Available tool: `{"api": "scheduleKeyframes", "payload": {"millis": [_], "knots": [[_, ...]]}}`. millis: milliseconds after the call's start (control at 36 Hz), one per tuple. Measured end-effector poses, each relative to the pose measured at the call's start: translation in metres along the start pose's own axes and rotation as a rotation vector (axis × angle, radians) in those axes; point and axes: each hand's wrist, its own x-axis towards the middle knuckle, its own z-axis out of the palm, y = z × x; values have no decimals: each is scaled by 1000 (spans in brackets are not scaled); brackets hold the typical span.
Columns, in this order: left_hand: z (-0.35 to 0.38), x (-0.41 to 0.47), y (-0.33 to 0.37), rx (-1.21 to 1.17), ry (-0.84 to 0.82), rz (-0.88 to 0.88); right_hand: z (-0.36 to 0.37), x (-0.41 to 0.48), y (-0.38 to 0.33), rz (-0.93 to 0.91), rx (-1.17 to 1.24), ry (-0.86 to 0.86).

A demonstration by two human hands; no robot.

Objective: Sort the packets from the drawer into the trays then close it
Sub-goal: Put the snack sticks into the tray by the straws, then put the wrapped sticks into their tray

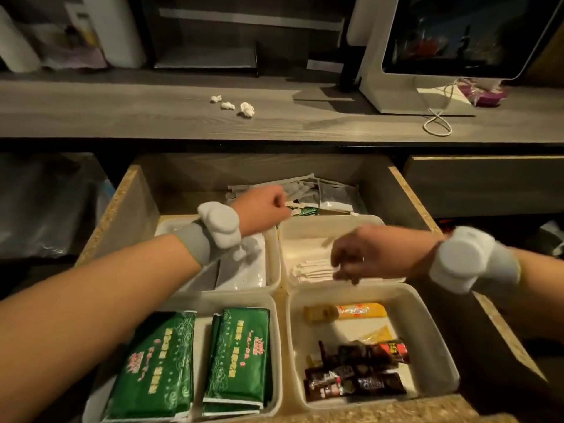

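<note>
The open wooden drawer (128, 206) holds several white trays. At its back lies a loose pile of pale packets (317, 192). My left hand (265, 209) reaches over that pile, fingers closed on a thin white packet (297, 205) beside a small green sachet (306, 211). My right hand (357, 257) hovers over the back right tray (332, 222), fingers spread above a row of thin white packets (311, 267). The back left tray (171, 225) holds white flat packs, the front left tray (276, 331) green packs (238, 355), the front right tray (427, 328) dark and orange sachets (357, 374).
A grey counter (152, 111) runs above the drawer with three crumpled white scraps (233, 105), a white monitor (457, 41) and a looped cable (438, 123). Another drawer front (488, 184) sits shut at the right. Both wrists wear white bands.
</note>
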Motion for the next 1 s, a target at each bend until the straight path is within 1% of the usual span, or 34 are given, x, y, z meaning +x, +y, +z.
{"api": "scheduleKeyframes", "payload": {"millis": [56,83,139,194,250,306,389,472,556,611,667,722,806,833,889,944,1000], "knots": [[-4,17,-17,161,83,-188,-16,12,7,51,101,111],[-6,24,-25,228,82,-264,-22,22,14,80,122,159],[-6,35,-39,307,-16,-334,-29,43,26,133,140,246],[-3,43,-50,338,-164,-340,-30,67,37,186,119,326],[0,48,-55,340,-227,-339,-29,87,44,225,10,387],[-1,52,-57,353,-231,-328,-27,106,47,237,-59,430],[-7,57,-61,429,-233,-266,-26,128,48,188,-95,505],[-12,66,-70,399,-170,-167,-28,147,44,149,-91,538],[-11,76,-75,377,-42,-73,-33,167,39,144,-84,525],[-7,82,-77,397,10,-63,-36,180,36,159,-132,499],[-2,86,-76,430,-55,-98,-38,191,34,163,-225,454],[3,93,-78,456,-153,-120,-38,203,32,152,-278,361],[9,101,-82,449,-287,-162,-37,210,27,157,-303,232],[11,104,-84,455,-325,-182,-36,215,28,127,-281,211],[13,106,-84,472,-369,-213,-33,215,26,92,-217,157],[15,111,-85,468,-388,-225,-30,222,25,91,-214,118],[16,112,-86,465,-410,-226,-27,229,23,128,-244,79]]}}
